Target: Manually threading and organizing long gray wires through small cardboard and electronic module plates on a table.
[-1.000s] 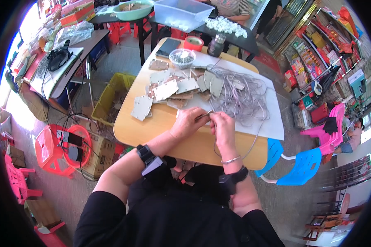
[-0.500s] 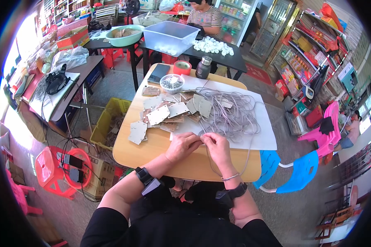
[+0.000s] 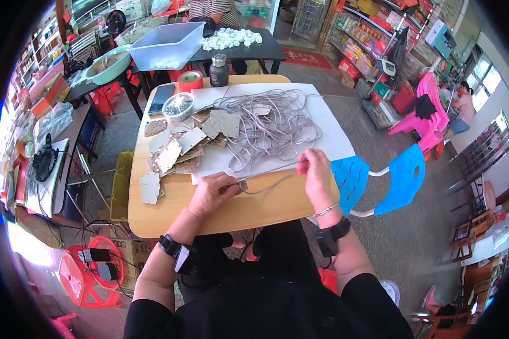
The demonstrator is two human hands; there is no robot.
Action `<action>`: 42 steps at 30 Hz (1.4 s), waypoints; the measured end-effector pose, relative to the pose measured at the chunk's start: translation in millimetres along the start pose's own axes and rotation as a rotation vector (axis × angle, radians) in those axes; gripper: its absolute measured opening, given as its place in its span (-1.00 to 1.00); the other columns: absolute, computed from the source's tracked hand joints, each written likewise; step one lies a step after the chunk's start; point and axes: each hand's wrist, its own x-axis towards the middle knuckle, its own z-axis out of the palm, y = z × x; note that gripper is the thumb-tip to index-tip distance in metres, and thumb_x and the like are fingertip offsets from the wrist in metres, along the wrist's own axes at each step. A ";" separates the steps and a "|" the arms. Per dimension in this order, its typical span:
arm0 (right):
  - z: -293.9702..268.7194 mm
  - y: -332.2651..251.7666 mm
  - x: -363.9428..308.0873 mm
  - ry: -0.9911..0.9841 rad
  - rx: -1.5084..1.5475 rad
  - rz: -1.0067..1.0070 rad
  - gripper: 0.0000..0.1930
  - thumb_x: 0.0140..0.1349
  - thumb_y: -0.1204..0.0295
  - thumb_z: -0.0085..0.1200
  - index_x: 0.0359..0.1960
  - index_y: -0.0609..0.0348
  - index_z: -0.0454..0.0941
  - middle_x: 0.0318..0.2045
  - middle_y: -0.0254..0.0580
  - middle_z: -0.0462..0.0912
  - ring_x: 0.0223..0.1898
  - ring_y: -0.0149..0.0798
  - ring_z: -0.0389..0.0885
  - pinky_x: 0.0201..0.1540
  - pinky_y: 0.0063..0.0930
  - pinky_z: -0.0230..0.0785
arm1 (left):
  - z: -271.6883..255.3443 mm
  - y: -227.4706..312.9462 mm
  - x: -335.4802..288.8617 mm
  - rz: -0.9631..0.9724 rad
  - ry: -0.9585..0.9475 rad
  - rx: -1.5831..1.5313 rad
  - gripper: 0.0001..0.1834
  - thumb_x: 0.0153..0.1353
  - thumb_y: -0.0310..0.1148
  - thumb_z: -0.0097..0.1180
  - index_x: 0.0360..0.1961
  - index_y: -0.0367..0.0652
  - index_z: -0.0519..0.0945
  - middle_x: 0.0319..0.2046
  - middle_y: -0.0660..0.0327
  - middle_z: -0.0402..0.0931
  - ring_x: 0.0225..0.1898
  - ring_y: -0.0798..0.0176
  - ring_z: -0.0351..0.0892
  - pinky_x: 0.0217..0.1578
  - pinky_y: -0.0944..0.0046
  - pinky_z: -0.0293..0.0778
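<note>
My left hand (image 3: pixel 214 193) is closed near the front of the wooden table, its fingers pinching a strand of grey cord. A small brownish piece (image 3: pixel 243 185) sticks out beside its fingertips; its kind is unclear. Further right, my right hand (image 3: pixel 316 174) is closed on the same cord (image 3: pixel 271 169), which stretches between both hands with a second strand sagging below. Beyond them, a loose tangle of grey cord (image 3: pixel 277 116) covers a white sheet (image 3: pixel 336 133). Left of the tangle lies a pile of thin, light square plates (image 3: pixel 189 141), some with brown undersides.
A clear tub of small metal parts (image 3: pixel 178 106), a phone (image 3: pixel 161 99), a red tape roll (image 3: pixel 190 81) and a dark bottle (image 3: pixel 219 70) stand along the table's far side. A blue chair (image 3: pixel 401 181) is at the right, a yellow crate (image 3: pixel 121 186) at the left.
My hands have moved apart from being together; the right has drawn cord out to the right. The view has turned, so the table appears further left.
</note>
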 end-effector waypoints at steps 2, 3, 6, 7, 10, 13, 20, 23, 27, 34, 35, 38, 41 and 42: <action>-33.0 3.2 14.5 0.073 -0.038 -0.044 -0.87 0.26 0.41 -0.06 -0.34 0.22 0.37 -0.55 -0.25 0.53 -0.68 -0.45 0.44 -0.67 -0.61 0.29 | 1.5 4.3 1.9 0.015 -0.015 0.003 -0.89 0.00 -0.48 0.23 -0.41 -0.25 0.61 -0.57 0.18 0.51 -0.58 0.29 0.52 -0.52 0.34 0.43; -46.9 4.5 22.3 0.138 -0.079 -0.029 -0.87 0.24 0.42 -0.03 -0.34 0.24 0.41 -0.54 -0.26 0.54 -0.67 -0.46 0.46 -0.65 -0.62 0.30 | 1.3 6.1 2.4 0.029 -0.023 0.015 -0.90 -0.01 -0.50 0.21 -0.41 -0.26 0.61 -0.57 0.18 0.51 -0.58 0.29 0.52 -0.52 0.34 0.43; -73.4 5.3 39.6 0.208 -0.165 0.011 -0.88 0.22 0.45 0.02 -0.35 0.26 0.44 -0.54 -0.26 0.55 -0.65 -0.47 0.48 -0.66 -0.64 0.29 | 0.4 7.4 1.5 0.006 -0.045 0.018 -0.89 -0.02 -0.52 0.20 -0.40 -0.25 0.62 -0.57 0.17 0.51 -0.59 0.29 0.52 -0.52 0.34 0.43; -79.6 4.9 44.1 0.209 -0.210 0.033 -0.90 0.20 0.49 0.03 -0.35 0.27 0.43 -0.54 -0.25 0.56 -0.65 -0.47 0.49 -0.67 -0.64 0.28 | -0.2 6.9 1.5 0.007 -0.051 0.016 -0.89 -0.02 -0.52 0.20 -0.40 -0.25 0.62 -0.57 0.17 0.51 -0.59 0.29 0.52 -0.52 0.34 0.43; -90.6 2.8 52.5 0.179 -0.281 0.013 -0.87 0.16 0.50 0.07 -0.30 0.31 0.48 -0.52 -0.23 0.58 -0.62 -0.47 0.52 -0.68 -0.65 0.27 | -1.0 5.6 1.5 -0.008 -0.052 0.004 -0.88 -0.03 -0.52 0.20 -0.39 -0.25 0.62 -0.57 0.18 0.51 -0.59 0.29 0.52 -0.52 0.35 0.43; -84.6 -2.7 52.8 0.105 -0.369 0.060 -0.84 0.12 0.50 0.11 -0.30 0.33 0.52 -0.53 -0.24 0.59 -0.62 -0.47 0.53 -0.66 -0.65 0.28 | -0.1 6.0 2.4 -0.037 -0.066 0.000 -0.86 -0.03 -0.52 0.20 -0.37 -0.25 0.63 -0.56 0.18 0.52 -0.58 0.29 0.53 -0.52 0.35 0.43; -47.7 11.2 66.1 0.038 -0.613 -0.068 -0.87 0.03 0.48 0.17 -0.50 0.32 0.58 -0.64 -0.20 0.60 -0.67 -0.45 0.55 -0.59 -0.56 0.36 | 0.2 2.2 0.9 -0.011 -0.060 0.016 -0.84 -0.03 -0.51 0.22 -0.35 -0.25 0.63 -0.55 0.16 0.53 -0.56 0.24 0.55 -0.50 0.33 0.45; -42.6 16.6 70.3 -0.023 -0.857 -0.060 -0.83 0.01 0.43 0.20 -0.56 0.31 0.59 -0.66 -0.08 0.60 -0.63 -0.28 0.59 -0.53 -0.43 0.41 | -1.7 5.6 2.5 -0.013 -0.060 0.025 -0.84 -0.03 -0.50 0.22 -0.36 -0.25 0.63 -0.55 0.16 0.53 -0.56 0.24 0.55 -0.50 0.32 0.45; -31.4 15.9 67.1 -0.016 -1.237 -0.262 -0.80 -0.01 0.38 0.17 -0.61 0.29 0.59 -0.60 0.10 0.59 -0.48 0.02 0.62 -0.41 -0.21 0.45 | -2.7 7.9 3.4 0.010 -0.065 0.041 -0.84 -0.04 -0.48 0.23 -0.35 -0.23 0.63 -0.55 0.16 0.53 -0.57 0.23 0.54 -0.51 0.32 0.44; -22.0 18.0 69.2 0.028 -1.425 -0.309 -0.85 -0.06 0.39 0.11 -0.60 0.22 0.59 -0.50 0.07 0.62 -0.38 0.07 0.62 -0.27 -0.15 0.46 | -8.5 5.0 2.4 0.059 -0.068 0.064 -0.86 -0.03 -0.48 0.24 -0.39 -0.23 0.63 -0.56 0.18 0.53 -0.57 0.24 0.54 -0.52 0.32 0.45; -29.1 19.1 73.8 0.022 -1.425 -0.311 -0.85 -0.06 0.39 0.11 -0.60 0.22 0.59 -0.50 0.07 0.62 -0.38 0.07 0.62 -0.27 -0.15 0.46 | -10.1 3.5 1.9 0.004 -0.032 0.022 -0.87 -0.02 -0.48 0.24 -0.39 -0.23 0.62 -0.56 0.19 0.53 -0.56 0.26 0.55 -0.51 0.33 0.46; -59.4 19.8 86.3 0.220 -1.363 -0.314 -0.85 -0.07 0.38 0.13 -0.55 0.21 0.60 -0.47 0.05 0.63 -0.35 0.05 0.62 -0.25 -0.18 0.47 | -13.7 -2.0 3.0 -0.051 0.017 -0.017 -0.88 -0.01 -0.48 0.24 -0.40 -0.24 0.62 -0.55 0.19 0.54 -0.54 0.28 0.57 -0.51 0.33 0.47; -64.8 23.0 90.6 0.269 -1.363 -0.316 -0.85 -0.10 0.37 0.16 -0.56 0.21 0.60 -0.48 0.02 0.63 -0.37 0.03 0.61 -0.25 -0.18 0.45 | -17.5 -1.3 1.6 -0.089 0.032 -0.031 -0.89 0.01 -0.49 0.24 -0.42 -0.26 0.60 -0.55 0.21 0.54 -0.53 0.35 0.55 -0.48 0.37 0.46; -65.5 24.8 91.3 0.254 -1.360 -0.320 -0.85 -0.10 0.37 0.16 -0.56 0.21 0.60 -0.48 0.02 0.63 -0.37 0.03 0.61 -0.25 -0.18 0.45 | -18.6 -0.4 1.3 -0.118 0.028 -0.055 -0.90 0.02 -0.49 0.23 -0.43 -0.28 0.59 -0.54 0.23 0.53 -0.53 0.40 0.53 -0.46 0.40 0.45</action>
